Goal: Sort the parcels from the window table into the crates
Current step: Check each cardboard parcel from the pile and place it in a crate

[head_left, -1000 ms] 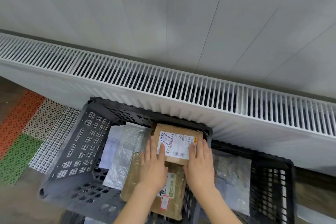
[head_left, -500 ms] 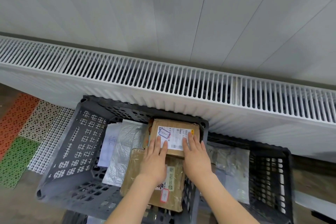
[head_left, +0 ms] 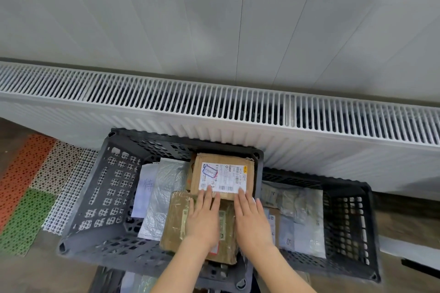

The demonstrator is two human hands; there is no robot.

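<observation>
Here, my left hand [head_left: 203, 217] and right hand [head_left: 250, 219] lie flat, fingers [head_left: 209, 197] straight, tips touching the cardboard parcel [head_left: 222, 173] in the left crate's [head_left: 100, 188] far right corner, atop other parcels.

Brown cardboard parcel [head_left: 222, 177] with white label lies flat, frame centre, at far right corner of left grey crate [head_left: 100, 197], atop taped brown parcel [head_left: 176, 221]; black crate [head_left: 347, 226] at right holds grey bags.

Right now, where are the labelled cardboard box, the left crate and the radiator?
Cardboard box [head_left: 222, 177]: head view, on its white label.
Left crate [head_left: 112, 188]: head view, its perforated left wall.
Radiator [head_left: 214, 104]: head view, its top grille.
</observation>
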